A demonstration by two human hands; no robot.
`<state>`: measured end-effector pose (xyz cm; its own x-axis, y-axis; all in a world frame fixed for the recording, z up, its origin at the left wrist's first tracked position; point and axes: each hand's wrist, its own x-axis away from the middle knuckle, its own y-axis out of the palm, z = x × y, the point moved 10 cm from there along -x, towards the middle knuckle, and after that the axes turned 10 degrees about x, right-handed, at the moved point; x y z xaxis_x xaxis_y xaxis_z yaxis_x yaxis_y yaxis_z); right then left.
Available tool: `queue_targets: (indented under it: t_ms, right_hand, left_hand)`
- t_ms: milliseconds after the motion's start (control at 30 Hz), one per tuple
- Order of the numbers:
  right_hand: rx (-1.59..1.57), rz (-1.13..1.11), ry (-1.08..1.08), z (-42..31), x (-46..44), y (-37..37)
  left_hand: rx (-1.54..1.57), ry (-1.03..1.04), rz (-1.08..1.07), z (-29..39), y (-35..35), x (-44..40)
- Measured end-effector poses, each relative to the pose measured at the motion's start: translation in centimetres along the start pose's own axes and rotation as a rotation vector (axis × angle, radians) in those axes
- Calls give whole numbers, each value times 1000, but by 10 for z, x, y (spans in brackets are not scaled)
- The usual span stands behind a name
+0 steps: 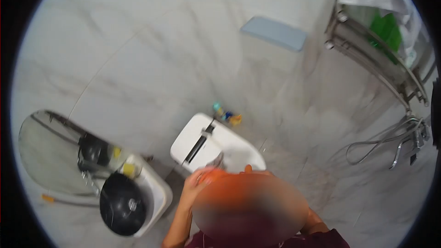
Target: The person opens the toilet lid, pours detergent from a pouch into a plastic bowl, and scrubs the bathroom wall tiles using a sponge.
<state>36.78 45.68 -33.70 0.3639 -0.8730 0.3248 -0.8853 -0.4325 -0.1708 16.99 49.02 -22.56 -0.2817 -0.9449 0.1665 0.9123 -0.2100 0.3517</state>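
Observation:
My left hand [196, 183] is at the lower middle, its fingers closed on a bright orange thing [216, 174]. A finger-shaped orange tip sticks up from it on the right; a blurred patch covers the rest, so its kind does not show. On the right, my right forearm [316, 222] reaches in behind the blur, and that hand's fingers are hidden. Just beyond both hands stands a white toilet [243, 149], its tank [195, 133] on the left with a dark strip across it.
Small colourful bottles [227, 114] stand beside the toilet. Left are a sink [161, 193], a black basin [121, 204], a yellow-labelled container [131, 171] and a mirror [50, 156]. A pale blue panel [274, 33], metal rack [372, 55] and shower hose [367, 144] are on the right.

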Motion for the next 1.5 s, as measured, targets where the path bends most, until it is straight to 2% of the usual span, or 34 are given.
queue_targets:
  t_ms: [33, 100, 133, 167, 233, 333, 367, 433, 467, 500, 533, 567, 600, 633, 667, 733, 800, 867, 933, 967, 1033, 1133, 1233, 1333, 1433, 1500]
  right_hand:
    - [-45, 64, -36, 2, 0, -25]
    - [232, 42, -77, -13, -1, -52]
    - [365, 25, -90, -25, -3, -60]
    - [351, 23, -128, -43, -4, -67]
    - [319, -13, -202, -78, 0, -67]
    - [206, -44, -352, -109, 12, -42]
    - [264, -23, -428, -114, 22, -27]
    - [376, 23, -570, -115, 44, 7]
    - [337, 2, -510, -100, 47, 19]
    - [300, -21, -443, -82, 49, 28]
    - [264, -49, -372, -83, 59, 34]
    - [234, -141, -62, -63, 67, 33]
    - [186, -56, -188, -81, 75, 22]
    - [132, 25, -317, -94, 83, 14]
    - [68, 97, -440, -107, 95, 8]
    - [-292, 27, -196, -109, 109, 9]
    - [-424, -56, -134, -112, 128, 9]
    - [-509, 22, -329, -132, 144, -6]
    - [-555, 118, -347, -107, 137, -25]
    - [-530, 150, -190, -72, 123, -30]
    - [-466, 242, 100, 8, 100, -37]
    - [-15, 19, 450, 93, 75, -5]
    - [441, -128, 154, 133, 5, 32]
    - [851, -188, -288, 128, -73, 77]
    - [964, -183, -212, 135, -141, 99]
    - [1160, -290, -170, 149, -185, 113]
  left_hand:
    - [-11, -5, 79, -10, -9, 4]
    - [-99, 1, 187, -39, -28, 18]
    - [-186, -90, 240, -68, -45, 26]
    - [-173, -91, 243, -74, -39, 32]
    - [-475, 7, 219, -53, -3, 37]
    - [-109, -55, 114, -62, 25, 32]
    - [14, -10, 119, -59, 37, 26]
    - [-120, -53, 110, -81, 34, 23]
    - [-187, -80, 100, -92, 31, 21]
    - [-211, -63, -8, -96, 41, 18]
    - [-147, 33, -44, -79, 57, 28]
    - [-70, 133, -73, -63, 78, 40]
    - [6, 231, -92, -44, 95, 55]
    - [-113, 355, -172, -26, 114, 69]
    - [-215, 362, -176, -43, 115, 75]
    - [-333, 299, -185, -96, 114, 80]
    - [-285, 123, -256, -126, 121, 92]
    - [-290, -43, -249, -131, 113, 107]
    - [-175, -33, -73, -140, 84, 115]
    - [-30, -16, 31, -148, 64, 120]
    - [239, 37, 206, -158, 20, 132]
    - [217, 74, 344, -159, -15, 163]
    - [291, -17, 536, -156, -29, 198]
    - [69, -7, 686, -161, -44, 219]
    - [-99, -55, 730, -164, -38, 223]
    - [-72, -199, 774, -190, -29, 232]
